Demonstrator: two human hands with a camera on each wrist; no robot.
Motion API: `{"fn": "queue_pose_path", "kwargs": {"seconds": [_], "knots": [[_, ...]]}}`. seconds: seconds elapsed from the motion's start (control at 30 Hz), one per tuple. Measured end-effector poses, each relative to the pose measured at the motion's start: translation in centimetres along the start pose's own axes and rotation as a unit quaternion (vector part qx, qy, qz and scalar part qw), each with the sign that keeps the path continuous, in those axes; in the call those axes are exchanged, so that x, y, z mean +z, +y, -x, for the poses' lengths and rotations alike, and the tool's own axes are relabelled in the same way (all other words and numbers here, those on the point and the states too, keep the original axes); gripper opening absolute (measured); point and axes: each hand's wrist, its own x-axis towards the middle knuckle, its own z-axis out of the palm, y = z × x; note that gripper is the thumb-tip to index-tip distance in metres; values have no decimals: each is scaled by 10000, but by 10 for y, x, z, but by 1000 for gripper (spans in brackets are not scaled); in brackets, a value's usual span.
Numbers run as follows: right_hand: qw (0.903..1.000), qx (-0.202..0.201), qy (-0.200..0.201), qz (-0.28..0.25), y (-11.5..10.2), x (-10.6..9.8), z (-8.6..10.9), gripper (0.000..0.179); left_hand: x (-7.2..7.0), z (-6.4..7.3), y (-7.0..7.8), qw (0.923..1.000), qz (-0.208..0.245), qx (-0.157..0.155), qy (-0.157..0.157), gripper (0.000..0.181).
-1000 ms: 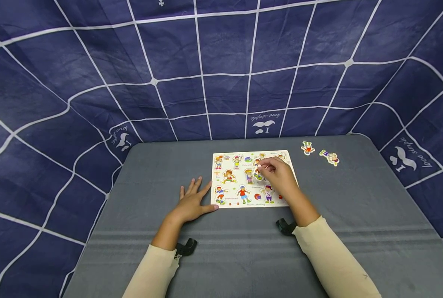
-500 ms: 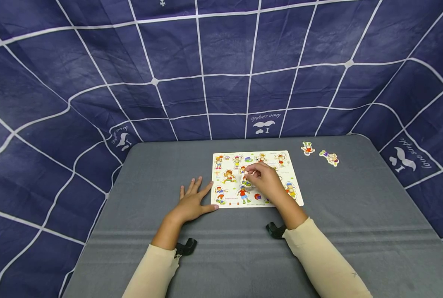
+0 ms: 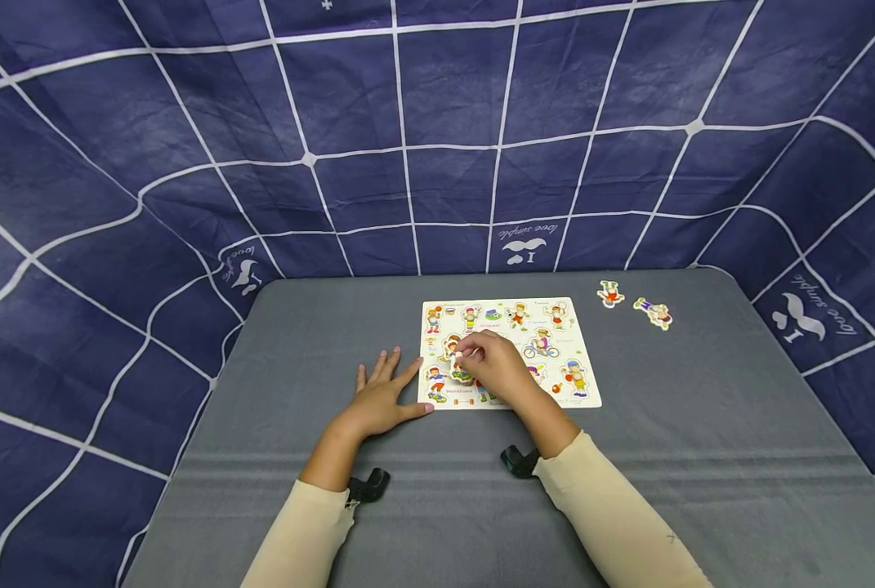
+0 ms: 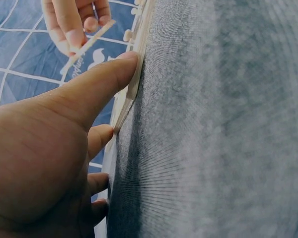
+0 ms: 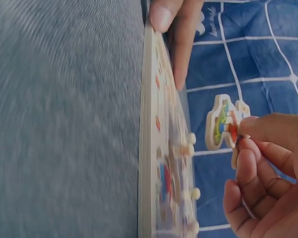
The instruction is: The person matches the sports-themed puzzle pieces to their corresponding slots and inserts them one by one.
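Observation:
In the head view a pale wooden peg puzzle board [image 3: 586, 343], printed with children at sports, lies on the table. My right hand [image 3: 502, 371] is over its left half, pinching a puzzle piece [image 3: 459, 373] between thumb and fingers. In the right wrist view that puzzle piece [image 5: 219, 124] is held apart from the board, with a figure in red and blue over green on its face. My left hand [image 3: 380, 402] lies with fingers spread at the board's left side. Its thumb [image 4: 124, 64] touches the board's edge in the left wrist view.
Two loose puzzle pieces, one figure in red [image 3: 609, 294] and another lying slanted [image 3: 654, 313], are on the grey table [image 3: 319, 327] at the back right. Several pieces with round pegs [image 5: 196, 193] sit on the board. A blue gridded cloth [image 3: 444, 188] rises behind.
My right hand has moved left across the board with the pinched puzzle piece, from its middle right to its left half. The left hand has stayed in place.

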Motion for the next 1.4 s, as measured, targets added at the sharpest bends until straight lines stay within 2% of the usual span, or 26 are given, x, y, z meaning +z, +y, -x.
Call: {"fn": "queue_pose_path", "kwargs": {"seconds": [0.57, 0.7, 1.0, 1.4], "knots": [[9989, -14, -451, 94, -15, 34, -5, 6, 0, -1, -2, 10000, 41, 46, 12, 89], [9983, 19, -533, 252, -15, 39, -7, 6, -1, -1, -1, 9999, 66, 65, 43, 89], [9956, -80, -641, 680, -13, 44, -6, 5, -2, 0, 1, 9999, 56, 71, 62, 88], [9942, 56, -778, 746, -7, 46, -8, 5, -2, 1, 2, 10000, 51, 64, 54, 88]]}}
